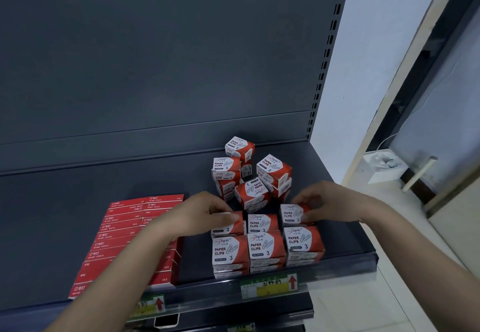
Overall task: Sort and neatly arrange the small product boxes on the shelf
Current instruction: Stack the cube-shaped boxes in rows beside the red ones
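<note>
Hands sit side by side over the dark shelf [78,214], seen from my head camera. My left hand [205,214] curls its fingers over the top of the left back-row box [230,226], gripping it. My right hand [327,207] pinches the right back-row box [292,214] between thumb and fingertips. Between those two stands the middle box [262,223], which neither hand touches. Just ahead, along the shelf's front edge, the front row [265,248] of three red-and-white paper-clip stacks sits squared up. Behind, toward the back panel, the loose heap [250,175] of the same boxes lies tilted and jumbled. Off to my left, flat red staple boxes [122,235] lie in rows, partly under my left forearm.
</note>
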Action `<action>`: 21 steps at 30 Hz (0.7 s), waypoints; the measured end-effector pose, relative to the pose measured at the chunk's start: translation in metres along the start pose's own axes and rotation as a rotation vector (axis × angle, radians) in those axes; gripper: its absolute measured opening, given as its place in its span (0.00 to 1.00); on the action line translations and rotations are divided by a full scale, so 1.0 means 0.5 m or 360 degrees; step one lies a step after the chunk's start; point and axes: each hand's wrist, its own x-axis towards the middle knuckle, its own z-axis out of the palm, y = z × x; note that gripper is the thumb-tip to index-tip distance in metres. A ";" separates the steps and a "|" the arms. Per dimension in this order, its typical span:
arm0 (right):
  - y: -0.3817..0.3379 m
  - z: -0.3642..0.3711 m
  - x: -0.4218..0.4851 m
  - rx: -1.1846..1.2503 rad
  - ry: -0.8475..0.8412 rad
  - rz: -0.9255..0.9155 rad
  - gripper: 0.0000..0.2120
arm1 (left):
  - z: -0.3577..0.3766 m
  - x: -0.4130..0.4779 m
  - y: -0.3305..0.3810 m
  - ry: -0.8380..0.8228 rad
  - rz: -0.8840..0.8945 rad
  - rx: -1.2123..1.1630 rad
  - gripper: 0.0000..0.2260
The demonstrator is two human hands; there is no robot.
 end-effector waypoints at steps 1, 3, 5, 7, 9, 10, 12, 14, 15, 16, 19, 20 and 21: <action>-0.001 0.002 0.000 0.0037 -0.0022 -0.0016 0.13 | 0.001 -0.002 0.001 -0.0024 0.0014 -0.0022 0.10; -0.004 0.010 0.002 0.0080 -0.0031 -0.0032 0.13 | 0.001 -0.005 0.004 -0.0052 0.0034 -0.0051 0.10; -0.005 0.021 0.006 0.0054 -0.0025 -0.0052 0.14 | 0.000 -0.007 0.005 -0.0086 0.0038 -0.0031 0.10; -0.005 0.029 0.007 -0.0007 -0.0028 -0.0079 0.13 | -0.001 -0.007 0.007 -0.0119 0.0030 0.0003 0.10; -0.007 0.022 0.000 -0.0017 0.0011 -0.0078 0.11 | -0.001 -0.007 0.010 -0.0088 0.0041 0.0061 0.09; -0.009 0.011 -0.006 -0.0029 0.0092 -0.0065 0.08 | -0.003 -0.006 0.012 -0.0008 0.0061 0.0099 0.08; -0.020 -0.017 -0.018 -0.0017 0.0406 -0.0061 0.04 | -0.013 -0.003 0.020 0.0289 0.0118 0.0175 0.07; -0.039 -0.041 -0.018 0.0094 0.0780 -0.0113 0.09 | -0.026 0.004 0.035 0.0574 0.0163 0.0232 0.07; -0.052 -0.048 -0.013 0.0106 0.0916 -0.0155 0.10 | -0.030 0.010 0.044 0.0645 0.0178 0.0286 0.08; -0.068 -0.049 -0.003 0.0072 0.0983 -0.0189 0.11 | -0.029 0.018 0.055 0.0668 0.0190 0.0361 0.10; -0.116 -0.031 0.033 -0.0142 0.0858 -0.0150 0.25 | -0.005 0.041 0.087 0.0626 0.0175 0.0667 0.15; -0.125 -0.023 0.044 -0.0224 0.0801 -0.0111 0.29 | 0.003 0.047 0.096 0.0619 0.0153 0.0774 0.17; -0.131 -0.017 0.052 -0.0295 0.0771 -0.0084 0.29 | 0.009 0.052 0.103 0.0620 0.0128 0.0865 0.17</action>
